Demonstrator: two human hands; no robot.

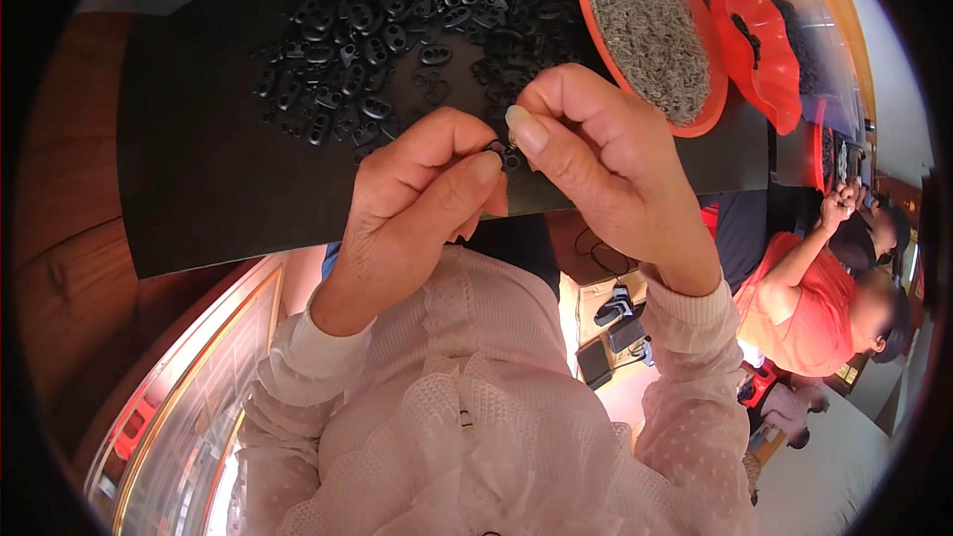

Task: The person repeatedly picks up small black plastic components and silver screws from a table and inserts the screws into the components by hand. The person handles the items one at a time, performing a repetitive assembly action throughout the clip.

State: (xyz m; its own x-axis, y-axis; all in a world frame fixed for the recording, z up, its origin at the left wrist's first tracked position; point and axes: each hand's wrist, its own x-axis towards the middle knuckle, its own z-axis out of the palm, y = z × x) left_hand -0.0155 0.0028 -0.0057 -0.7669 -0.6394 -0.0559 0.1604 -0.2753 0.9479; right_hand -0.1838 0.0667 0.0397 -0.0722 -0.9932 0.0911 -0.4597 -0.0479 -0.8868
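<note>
Close to the table's near edge, my left hand point(422, 179) pinches a small black plastic cord lock part point(510, 160) between thumb and forefinger. My right hand point(606, 164) meets it from the other side, its thumb and forefinger pressed together at the part's upper edge. A tiny glint shows under the right thumb; what those fingertips hold is mostly hidden. Beyond both hands lies a loose heap of black two-hole cord lock parts point(362, 35), with smaller black pieces among them. An orange-red bowl point(685, 0) full of small silvery metal springs point(650, 40) stands past my right hand.
The work surface is a black table point(199, 159). A wavy red dish point(779, 65) with black pieces sits right of the bowl. Further right, a person in an orange-red top point(804, 308) is seated with others nearby. An open cardboard box point(596, 303) lies below the table.
</note>
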